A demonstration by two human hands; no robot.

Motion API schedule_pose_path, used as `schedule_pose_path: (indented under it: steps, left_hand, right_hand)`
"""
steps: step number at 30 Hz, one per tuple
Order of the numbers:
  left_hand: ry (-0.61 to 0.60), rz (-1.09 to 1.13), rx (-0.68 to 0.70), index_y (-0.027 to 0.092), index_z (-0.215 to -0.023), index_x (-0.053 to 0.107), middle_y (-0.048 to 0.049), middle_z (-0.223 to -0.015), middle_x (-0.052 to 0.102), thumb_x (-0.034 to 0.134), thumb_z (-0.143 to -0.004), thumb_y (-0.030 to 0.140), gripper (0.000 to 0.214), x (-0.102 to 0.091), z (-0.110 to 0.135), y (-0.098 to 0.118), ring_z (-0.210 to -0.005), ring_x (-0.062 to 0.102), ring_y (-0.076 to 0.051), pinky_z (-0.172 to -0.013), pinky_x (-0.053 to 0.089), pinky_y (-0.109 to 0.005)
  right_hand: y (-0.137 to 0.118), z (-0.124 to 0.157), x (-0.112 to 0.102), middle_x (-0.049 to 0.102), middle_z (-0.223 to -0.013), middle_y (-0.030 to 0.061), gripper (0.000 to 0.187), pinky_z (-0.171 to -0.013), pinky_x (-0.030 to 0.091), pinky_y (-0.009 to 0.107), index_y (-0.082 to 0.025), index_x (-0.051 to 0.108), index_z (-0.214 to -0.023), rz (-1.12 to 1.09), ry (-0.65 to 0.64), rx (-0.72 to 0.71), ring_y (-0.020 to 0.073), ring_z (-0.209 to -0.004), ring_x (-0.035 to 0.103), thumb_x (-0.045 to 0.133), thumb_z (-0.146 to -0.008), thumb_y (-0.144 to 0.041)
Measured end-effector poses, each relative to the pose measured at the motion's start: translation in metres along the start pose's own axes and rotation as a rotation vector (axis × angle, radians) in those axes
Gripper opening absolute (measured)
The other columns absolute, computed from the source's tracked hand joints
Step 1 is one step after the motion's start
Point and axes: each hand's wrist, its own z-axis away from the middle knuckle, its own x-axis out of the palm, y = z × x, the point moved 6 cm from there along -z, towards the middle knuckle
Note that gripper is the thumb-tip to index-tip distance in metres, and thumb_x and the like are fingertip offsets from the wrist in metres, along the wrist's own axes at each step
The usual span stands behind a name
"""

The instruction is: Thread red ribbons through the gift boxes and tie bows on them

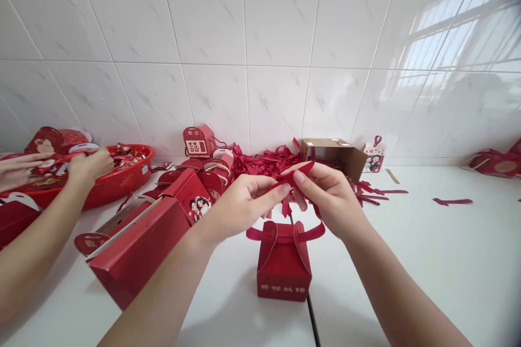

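Pinched a narrow red ribbon (293,176) in the clenched fingers (278,191) of left hand (240,203) and right hand (331,200), directly above the small red cardboard gift box (284,271) standing on the white desk (427,260), apparently to keep it taut over its handles.

Only thing I can actually read is the big 囍 double-happiness character on the white panel of the little red mailbox-shaped box (198,141) at the back. The red gift box (284,268) up front has four gold characters along its bottom, too blurry to make out.
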Motion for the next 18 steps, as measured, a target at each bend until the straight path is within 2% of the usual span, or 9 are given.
schedule_pose_path:
  steps: [3,5,8,11,13,15,16,18]
  left_hand:
    - [-0.075,0.199,-0.06,0.016,-0.06,0.063,-0.0007,-0.063,0.059,0.058,-0.085,0.034,0.031,-0.003,-0.002,-0.007,-0.063,0.054,-0.012,-0.065,0.046,-0.024]
    - [-0.052,0.392,-0.1,0.017,-0.055,0.057,-0.0015,-0.066,0.061,0.057,-0.085,0.032,0.033,-0.007,-0.003,-0.014,-0.072,0.059,-0.014,-0.075,0.047,-0.027]
    - [-0.043,0.63,-0.174,0.017,-0.055,0.052,-0.0009,-0.069,0.061,0.055,-0.086,0.033,0.035,-0.008,-0.003,-0.023,-0.081,0.064,-0.017,-0.079,0.048,-0.028]
    - [-0.035,0.684,-0.194,0.018,-0.061,0.058,-0.0003,-0.069,0.063,0.054,-0.087,0.035,0.031,-0.008,0.0,-0.021,-0.085,0.065,-0.019,-0.083,0.048,-0.03]
    - [-0.015,0.543,-0.165,0.018,-0.072,0.065,-0.0017,-0.074,0.067,0.055,-0.085,0.035,0.024,-0.007,0.005,-0.016,-0.088,0.065,-0.02,-0.085,0.047,-0.031]
    - [0.011,0.277,-0.123,0.018,-0.084,0.069,-0.0039,-0.086,0.07,0.056,-0.084,0.037,0.023,-0.005,0.012,-0.011,-0.094,0.064,-0.021,-0.087,0.046,-0.032]
    - [0.054,0.108,-0.089,0.019,-0.09,0.07,-0.0043,-0.093,0.071,0.056,-0.084,0.038,0.024,-0.006,0.015,-0.008,-0.098,0.063,-0.022,-0.089,0.045,-0.032]
    - [0.217,-0.28,0.013,0.023,-0.097,0.069,-0.0042,-0.105,0.07,0.055,-0.084,0.039,0.026,-0.014,0.025,-0.002,-0.104,0.06,-0.024,-0.093,0.041,-0.035]
  right_hand:
    - [0.001,-0.007,-0.005,0.061,-0.07,-0.0008,0.016,-0.052,0.047,0.024,-0.021,0.068,-0.091,0.068,-0.1,-0.093,0.0091,-0.055,0.055,0.053,-0.09,-0.029]
    - [-0.006,-0.01,-0.007,0.064,-0.079,0.0019,0.017,-0.06,0.05,0.026,-0.022,0.069,-0.094,0.269,-0.165,-0.232,0.0115,-0.065,0.059,0.053,-0.089,-0.024]
    - [-0.019,-0.009,-0.007,0.066,-0.089,0.0058,0.025,-0.065,0.05,0.026,-0.021,0.07,-0.099,0.61,-0.242,-0.466,0.0139,-0.078,0.061,0.047,-0.091,-0.016]
    - [-0.028,-0.002,-0.005,0.068,-0.089,0.0065,0.03,-0.066,0.048,0.028,-0.022,0.07,-0.102,0.853,-0.223,-0.635,0.0148,-0.078,0.061,0.043,-0.091,-0.013]
    - [-0.028,0.004,-0.003,0.07,-0.088,0.0053,0.03,-0.069,0.046,0.031,-0.024,0.071,-0.103,0.979,-0.167,-0.672,0.0158,-0.077,0.061,0.045,-0.091,-0.015]
    - [-0.022,0.01,-0.003,0.071,-0.09,0.0044,0.03,-0.071,0.045,0.032,-0.027,0.069,-0.107,1.034,-0.107,-0.611,0.0169,-0.079,0.061,0.046,-0.091,-0.018]
    - [-0.018,0.014,-0.005,0.07,-0.094,0.0045,0.03,-0.072,0.045,0.032,-0.028,0.068,-0.111,1.026,-0.07,-0.554,0.0174,-0.082,0.062,0.046,-0.091,-0.019]
    - [-0.011,0.023,-0.015,0.069,-0.098,0.0055,0.03,-0.072,0.045,0.031,-0.026,0.066,-0.113,0.969,0.035,-0.423,0.0177,-0.085,0.062,0.045,-0.092,-0.023]
